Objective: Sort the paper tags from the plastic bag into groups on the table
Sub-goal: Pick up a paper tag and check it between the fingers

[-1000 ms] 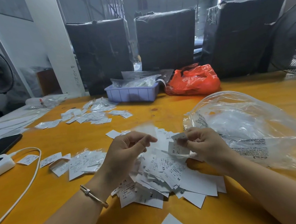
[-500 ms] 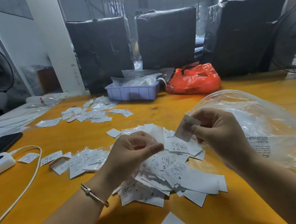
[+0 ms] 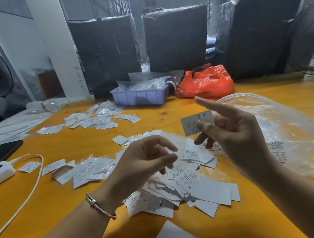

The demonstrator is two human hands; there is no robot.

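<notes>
Sorting is at the reading stage in the head view, the only one here: the right hand (image 3: 232, 132) holds up a single paper tag (image 3: 197, 124) marked "S", pinched between the thumb and the curled lower fingers while the index finger points straight out above it. The left hand (image 3: 146, 161) hovers over the unsorted heap of tags (image 3: 184, 187), fingers loosely curled and thumb near the fingertips; it appears to hold nothing, though motion blur around it makes that uncertain.

By my reading, the next move calls for carrying the S tag to whichever group matches its size. Two groups lie on the yellow table (image 3: 66, 207): a nearer cluster (image 3: 85, 169) to the left of the heap and a farther spread (image 3: 97, 118) towards the tray. Which one takes S cannot be read from here.

As for containers, the clear plastic bag (image 3: 282, 129) lies slack to the right, behind the right hand, and looks almost emptied. The lilac plastic tray (image 3: 140, 97) at the back holds clear packets. Beside it, the red plastic bag (image 3: 205, 82) is bunched up, its contents hidden.
</notes>
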